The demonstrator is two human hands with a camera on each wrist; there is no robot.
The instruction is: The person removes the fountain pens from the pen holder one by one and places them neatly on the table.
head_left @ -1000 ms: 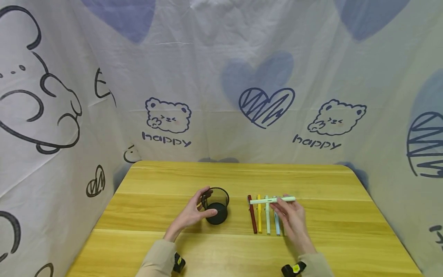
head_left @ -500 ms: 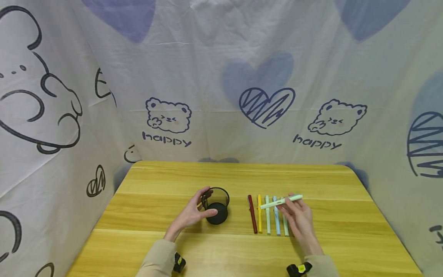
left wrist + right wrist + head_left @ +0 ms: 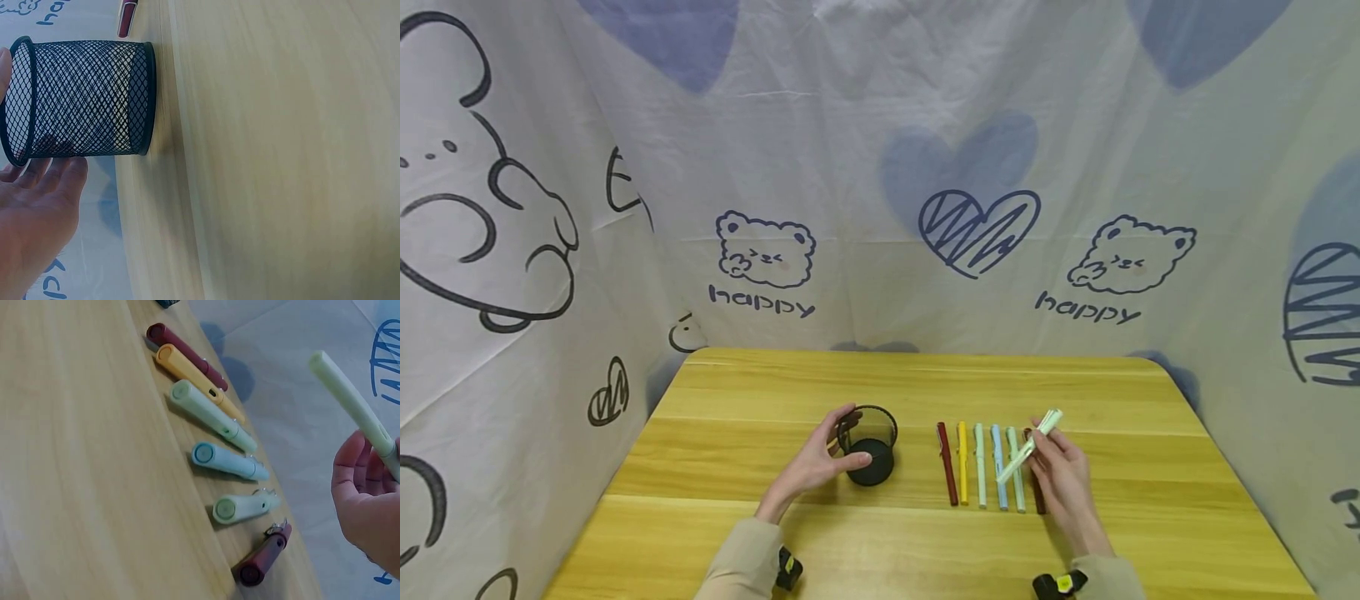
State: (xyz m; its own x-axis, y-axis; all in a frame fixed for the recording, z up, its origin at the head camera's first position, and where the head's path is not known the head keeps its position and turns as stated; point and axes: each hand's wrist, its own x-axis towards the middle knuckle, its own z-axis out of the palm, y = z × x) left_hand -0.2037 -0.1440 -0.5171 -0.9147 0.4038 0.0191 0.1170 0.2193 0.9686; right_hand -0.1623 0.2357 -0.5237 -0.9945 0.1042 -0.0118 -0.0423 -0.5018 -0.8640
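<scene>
L hand [image 3: 811,468]: fingers curled round cup [image 3: 868,454]
R hand [image 3: 1063,482]: pinching green pen [image 3: 1028,446], above pen row [image 3: 981,467] right of cup

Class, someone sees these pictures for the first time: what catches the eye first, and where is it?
The row of coloured pens lying side by side on the wooden table, right of centre. Over them the right hand holds a pale green pen tilted. To the left, the left hand grips a black mesh cup.

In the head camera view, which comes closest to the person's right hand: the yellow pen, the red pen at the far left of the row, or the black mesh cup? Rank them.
From the right hand:
1. Yellow pen, second from the row's left.
2. Red pen, the row's left end.
3. Black mesh cup, farthest left, by the left hand.
</scene>
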